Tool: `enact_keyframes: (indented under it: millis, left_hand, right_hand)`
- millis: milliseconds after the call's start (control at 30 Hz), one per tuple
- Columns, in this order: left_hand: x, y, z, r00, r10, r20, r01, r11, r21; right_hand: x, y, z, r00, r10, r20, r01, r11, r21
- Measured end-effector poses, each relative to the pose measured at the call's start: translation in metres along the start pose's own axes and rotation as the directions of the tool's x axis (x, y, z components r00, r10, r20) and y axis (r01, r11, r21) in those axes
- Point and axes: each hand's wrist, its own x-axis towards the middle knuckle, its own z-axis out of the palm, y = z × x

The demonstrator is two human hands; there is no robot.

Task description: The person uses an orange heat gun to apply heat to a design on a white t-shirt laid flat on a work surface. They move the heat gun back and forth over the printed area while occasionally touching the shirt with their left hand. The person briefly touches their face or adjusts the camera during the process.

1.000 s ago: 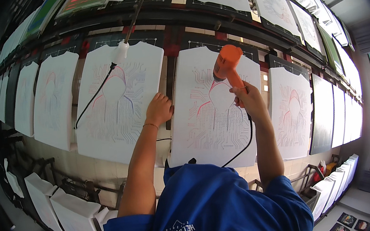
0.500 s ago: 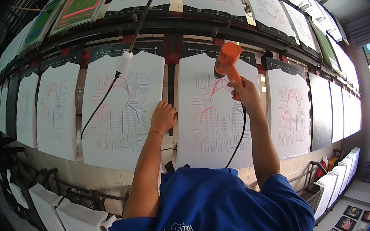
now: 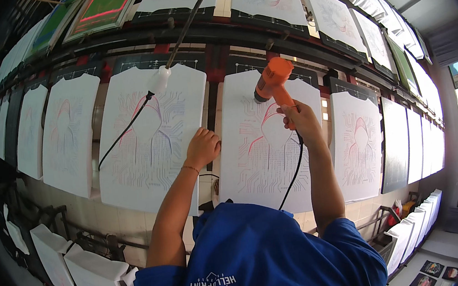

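My right hand (image 3: 300, 121) is closed around the handle of an orange heat gun (image 3: 277, 72). Its dark nozzle points down and left, above the upper part of a white T-shirt (image 3: 237, 167) with a red and blue hooded-figure print. From the handle a black cord runs down toward my body. Fingers curled, my left hand (image 3: 204, 147) rests at the right edge of the neighbouring printed white T-shirt (image 3: 119, 182); what lies inside its fingers is hidden. Both shirts lie flat on dark boards.
Over the left shirt hangs a white plug connector (image 3: 161, 79) on a dark cable (image 3: 193, 15), with a black cord trailing across the print. More printed shirts (image 3: 73, 148) line both sides. A dark rail (image 3: 134, 38) crosses behind, and a green framed screen (image 3: 100, 8) stands farther back.
The heat gun has moved slightly left and down, its nozzle swinging outward to the left. My left hand has stayed at the shirt's edge. The view has shifted a little.
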Motion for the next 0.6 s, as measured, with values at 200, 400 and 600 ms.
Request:
enact_keyframes:
  millis: [200,400,600]
  left_hand:
    - [-0.001,0.0,0.0,0.999,0.006,-0.048,-0.008,0.999,-0.045]
    - [-0.001,-0.002,0.001,1.0,0.005,0.0,-0.005,1.0,0.002]
    - [-0.002,-0.001,0.0,1.0,-0.001,0.004,0.001,1.0,0.015]
  right_hand:
    - [-0.021,-0.006,0.001,0.997,0.077,-0.001,-0.077,0.997,0.015]
    - [-0.044,-0.014,-0.002,0.992,0.125,0.014,-0.123,0.989,-0.081]
    - [-0.061,-0.009,-0.006,0.986,0.162,0.027,-0.156,0.976,-0.15]
